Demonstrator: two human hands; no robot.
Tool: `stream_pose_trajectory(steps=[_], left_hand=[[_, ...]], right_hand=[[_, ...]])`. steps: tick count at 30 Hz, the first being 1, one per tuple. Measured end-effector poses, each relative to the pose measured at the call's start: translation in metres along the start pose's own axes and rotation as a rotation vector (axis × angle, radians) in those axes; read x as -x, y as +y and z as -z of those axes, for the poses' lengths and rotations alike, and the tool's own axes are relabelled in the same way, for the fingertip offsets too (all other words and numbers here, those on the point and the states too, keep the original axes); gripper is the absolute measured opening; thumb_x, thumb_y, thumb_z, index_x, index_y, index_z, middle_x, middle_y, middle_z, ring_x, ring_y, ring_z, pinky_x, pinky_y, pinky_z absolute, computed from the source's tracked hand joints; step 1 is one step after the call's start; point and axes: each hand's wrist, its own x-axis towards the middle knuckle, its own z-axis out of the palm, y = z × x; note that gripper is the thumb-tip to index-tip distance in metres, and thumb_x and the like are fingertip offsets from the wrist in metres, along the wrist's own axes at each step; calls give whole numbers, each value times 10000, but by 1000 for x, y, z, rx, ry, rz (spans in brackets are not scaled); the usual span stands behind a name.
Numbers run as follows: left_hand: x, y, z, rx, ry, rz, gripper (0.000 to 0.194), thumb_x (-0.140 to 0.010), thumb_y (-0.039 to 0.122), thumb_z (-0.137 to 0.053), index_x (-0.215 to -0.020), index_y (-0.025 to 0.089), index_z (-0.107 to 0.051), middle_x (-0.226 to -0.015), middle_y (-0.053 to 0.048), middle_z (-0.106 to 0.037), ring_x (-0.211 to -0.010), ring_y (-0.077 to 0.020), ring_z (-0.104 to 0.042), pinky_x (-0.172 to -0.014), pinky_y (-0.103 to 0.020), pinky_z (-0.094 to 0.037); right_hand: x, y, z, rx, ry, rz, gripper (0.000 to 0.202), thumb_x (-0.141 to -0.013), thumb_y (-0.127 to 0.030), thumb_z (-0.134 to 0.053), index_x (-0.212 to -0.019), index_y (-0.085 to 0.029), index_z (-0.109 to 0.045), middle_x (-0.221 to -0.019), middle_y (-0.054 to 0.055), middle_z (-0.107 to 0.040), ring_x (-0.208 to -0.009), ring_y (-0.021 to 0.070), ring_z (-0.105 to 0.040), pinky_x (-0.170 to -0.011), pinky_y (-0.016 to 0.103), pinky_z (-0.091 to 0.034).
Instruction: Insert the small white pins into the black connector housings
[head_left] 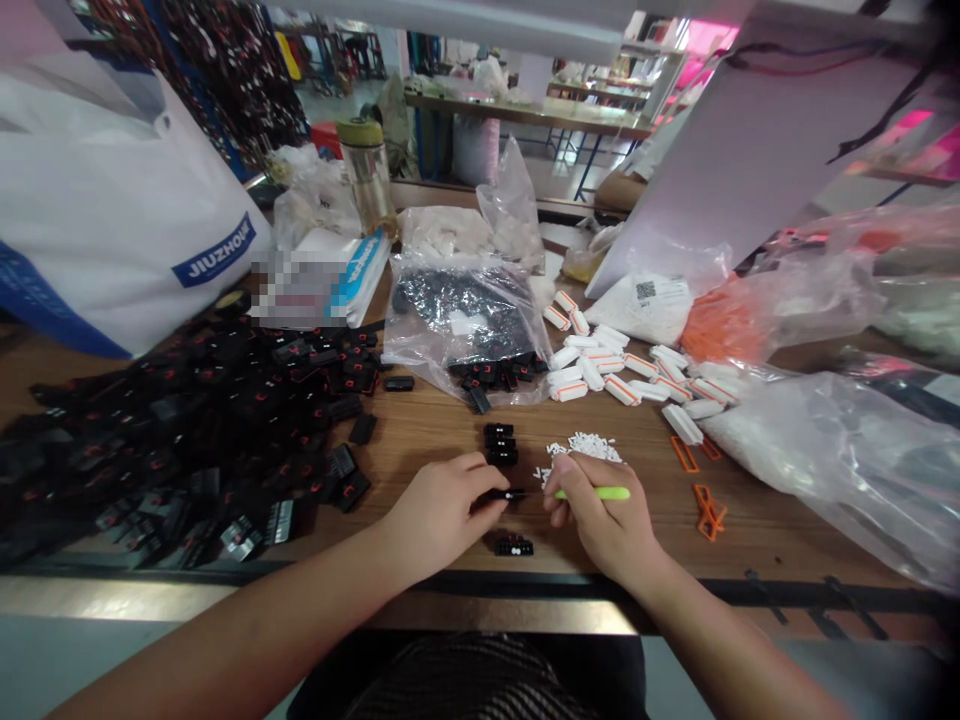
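Between the thumb and fingers of my left hand point(448, 508) is a small black connector housing point(508, 494), with tiny white spots on its face. My right hand point(596, 510) pinches a slim tool with a yellow-green handle point(609, 493), its thin tip pointing left towards that housing; whether they touch I cannot tell. Just beyond my hands stands a short stack of black connector housings point(501, 442). One more black housing with white plugs point(514, 546) lies nearer the table edge. Behind my right hand spreads a heap of tiny white plugs point(592, 447).
A big pile of black housings point(187, 420) covers the left side. Farther back lie a clear bag of black parts point(465, 310) and white pieces with orange strips point(622, 388). Orange frames point(709, 512) and plastic bags point(832, 450) are on the right. A bottle point(367, 175) stands behind.
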Motion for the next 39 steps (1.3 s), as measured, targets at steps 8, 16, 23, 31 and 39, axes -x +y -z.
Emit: stream_pose_trajectory(steps=[8, 16, 23, 31, 39], left_hand=[[0, 1, 0, 5, -2, 5, 133, -879, 145, -654, -994, 190, -702, -900, -21, -657, -723, -146, -631, -627, -256, -492], [0, 0, 0, -6, -16, 10, 121, -885, 158, -652, -986, 191, -708, -898, -21, -657, -735, -157, -637, -651, -270, -498], [-1, 2, 1, -6, -23, 21, 124, -880, 147, -649, -978, 193, -710, -886, -17, -655, -705, -144, -624, -622, -251, -484], [-1, 2, 1, 8, -35, 17, 142, -874, 129, -655, -993, 185, -709, -913, -25, -659, -765, -164, -642, -669, -274, -503], [-6, -10, 3, -40, 55, 36, 157, -909, 177, -629, -1040, 203, -712, -939, -26, -677, -704, -140, -617, -664, -275, -510]], right_hand=[[0, 1, -3, -50, 26, -36, 476, -999, -439, -456, -634, -180, -619, -544, 2, -618, -411, 95, -577, -425, 200, -435], [-1, 2, -2, -51, 26, -37, 482, -1005, -431, -454, -632, -175, -621, -550, 2, -621, -417, 90, -582, -439, 195, -439], [-2, 4, -3, -53, -16, -24, 484, -1011, -421, -440, -628, -175, -605, -552, -1, -612, -413, 88, -571, -420, 195, -416], [3, -1, -3, 207, -66, 182, 395, -1014, -294, -440, -657, -184, -571, -552, -23, -572, -481, 90, -556, -546, 240, -418], [3, 2, 3, 27, 142, 137, 430, -1015, -334, -453, -658, -181, -639, -569, -10, -632, -442, 83, -592, -486, 209, -451]])
